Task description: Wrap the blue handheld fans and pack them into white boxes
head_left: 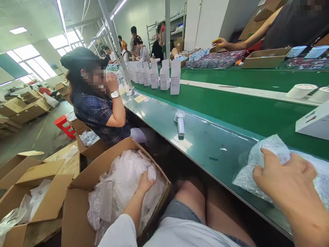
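My left hand [146, 181] is down in an open cardboard box [77, 206], fingers closed on a clear plastic bubble bag [151, 172] in a heap of clear bags [123, 171]. Over at the right, my right hand [288, 178] lies with spread fingers on bubble-wrap pouches [246, 176] at the bench edge. Its palm side is hidden. Between the hands, a white device with a round head and thick handle [181, 126] lies on the green bench top [200, 147].
Upright white boxes [175, 77] stand in a row along the green conveyor [231, 103]. A white carton [315, 121] and white round tubs [301, 91] are at the right. A co-worker [92, 103] sits close on the left. Another person's arm [244, 43] reaches in across the belt.
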Demonstrator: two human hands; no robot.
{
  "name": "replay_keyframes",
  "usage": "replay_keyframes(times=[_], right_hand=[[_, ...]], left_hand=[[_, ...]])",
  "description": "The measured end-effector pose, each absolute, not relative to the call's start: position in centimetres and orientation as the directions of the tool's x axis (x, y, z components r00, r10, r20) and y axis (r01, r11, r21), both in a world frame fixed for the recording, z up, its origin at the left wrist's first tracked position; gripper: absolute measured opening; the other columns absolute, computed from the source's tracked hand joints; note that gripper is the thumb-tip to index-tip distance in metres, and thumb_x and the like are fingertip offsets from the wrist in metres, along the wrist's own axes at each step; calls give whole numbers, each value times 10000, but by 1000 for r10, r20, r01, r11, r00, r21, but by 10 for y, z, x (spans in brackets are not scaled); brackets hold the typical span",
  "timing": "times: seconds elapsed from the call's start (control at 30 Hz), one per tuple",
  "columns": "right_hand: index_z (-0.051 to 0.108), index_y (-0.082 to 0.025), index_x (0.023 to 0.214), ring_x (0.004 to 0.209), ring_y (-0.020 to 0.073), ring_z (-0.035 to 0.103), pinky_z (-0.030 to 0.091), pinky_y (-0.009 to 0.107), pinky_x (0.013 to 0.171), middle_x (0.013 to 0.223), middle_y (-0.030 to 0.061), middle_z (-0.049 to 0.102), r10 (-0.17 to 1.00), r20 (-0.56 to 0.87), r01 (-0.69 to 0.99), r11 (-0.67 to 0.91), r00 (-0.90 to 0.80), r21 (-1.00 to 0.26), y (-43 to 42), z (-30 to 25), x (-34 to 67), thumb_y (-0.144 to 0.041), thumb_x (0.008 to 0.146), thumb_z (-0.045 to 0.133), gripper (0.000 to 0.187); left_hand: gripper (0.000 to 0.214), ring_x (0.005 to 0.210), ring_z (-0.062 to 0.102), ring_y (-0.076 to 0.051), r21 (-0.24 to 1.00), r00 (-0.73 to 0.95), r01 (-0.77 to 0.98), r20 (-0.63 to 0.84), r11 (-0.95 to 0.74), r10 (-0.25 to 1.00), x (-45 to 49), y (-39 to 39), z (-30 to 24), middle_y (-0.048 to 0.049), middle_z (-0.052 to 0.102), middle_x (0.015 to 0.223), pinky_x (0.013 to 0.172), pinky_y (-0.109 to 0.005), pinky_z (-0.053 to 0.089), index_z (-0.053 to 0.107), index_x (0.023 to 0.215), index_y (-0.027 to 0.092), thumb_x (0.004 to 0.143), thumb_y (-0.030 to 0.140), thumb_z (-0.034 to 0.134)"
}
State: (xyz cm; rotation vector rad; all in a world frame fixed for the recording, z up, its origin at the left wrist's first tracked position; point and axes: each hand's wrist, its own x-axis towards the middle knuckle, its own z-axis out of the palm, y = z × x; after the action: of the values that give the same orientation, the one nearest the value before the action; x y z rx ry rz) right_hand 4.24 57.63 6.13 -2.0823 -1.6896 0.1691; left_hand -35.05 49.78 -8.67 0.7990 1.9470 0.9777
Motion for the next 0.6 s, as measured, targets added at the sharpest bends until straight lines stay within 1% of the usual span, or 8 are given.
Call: replay_keyframes(times=[0.03, 0.1, 0.17, 0.2, 0.3, 0.4, 0.47, 0.6], right_hand=[[462, -184, 1368, 1361, 532, 206, 320, 724, 966, 1318, 255, 414, 937, 292, 902, -52, 193, -429, 577, 66, 30, -303, 851, 425, 531], [472, -221, 1342, 1332, 448, 338, 335, 664, 1016, 1285, 210, 495, 922, 378, 850, 133, 82, -510, 588, 78, -3, -334, 875, 423, 483], [433, -188, 1362, 1150, 350, 557, 455, 531, 968, 1216, 175, 580, 980, 199, 713, 153, -18, -685, 613, 90, -43, -400, 878, 471, 530], [394, -154, 1387, 1119, 337, 580, 470, 505, 955, 1254, 187, 565, 992, 127, 653, 110, -22, -750, 631, 94, -63, -437, 864, 509, 605], [262, -55, 1444, 1341, 387, 360, 333, 522, 1080, 1436, 271, 373, 993, 104, 628, 42, 62, -777, 687, 92, -115, -436, 787, 643, 850], [208, -26, 1449, 1358, 440, 294, 265, 571, 1095, 1418, 318, 348, 983, -108, 488, -168, 149, -856, 727, 81, -142, -241, 606, 791, 1047], [292, -27, 1398, 1314, 449, 349, 299, 595, 1064, 1346, 311, 420, 954, -248, 351, -292, 167, -890, 739, 76, -145, -122, 546, 761, 977], [572, -100, 1068, 1069, 359, 578, 521, 503, 859, 1045, 187, 609, 924, -382, 175, -376, 4, -910, 722, 73, -133, -172, 610, 650, 470]], left_hand=[[277, 1018, 548, -277, 881, -522, 157, -309, 446, 795, -348, 502, -89, -58, 612, 833, 881, -331, 399, 603, 673, 195, 473, 164, 792], [198, 971, 551, -257, 931, -569, 106, -231, 349, 789, -347, 508, -86, -45, 580, 748, 833, -308, 409, 557, 567, 193, 547, 222, 752], [196, 845, 559, -203, 950, -555, 47, -232, 308, 799, -352, 511, -74, -23, 571, 718, 726, -269, 422, 569, 601, 181, 618, 309, 717], [214, 763, 551, -171, 957, -545, 6, -239, 290, 803, -355, 511, -66, -8, 568, 705, 659, -248, 416, 581, 643, 175, 642, 351, 704], [306, 586, 500, -101, 960, -531, -138, -278, 242, 800, -366, 511, -41, 26, 569, 699, 494, -197, 353, 587, 776, 172, 680, 445, 687], [357, 534, 518, -80, 933, -531, -289, -344, 216, 774, -379, 508, -23, 19, 612, 740, 422, -177, 326, 601, 862, 171, 671, 443, 729], [328, 567, 581, -95, 894, -514, -402, -398, 196, 760, -389, 503, -17, -12, 662, 784, 440, -183, 385, 625, 876, 157, 680, 390, 749], [183, 776, 693, -160, 687, -398, -721, -518, 92, 757, -405, 493, -13, -58, 730, 905, 694, -257, 552, 672, 916, 144, 784, 270, 677]])
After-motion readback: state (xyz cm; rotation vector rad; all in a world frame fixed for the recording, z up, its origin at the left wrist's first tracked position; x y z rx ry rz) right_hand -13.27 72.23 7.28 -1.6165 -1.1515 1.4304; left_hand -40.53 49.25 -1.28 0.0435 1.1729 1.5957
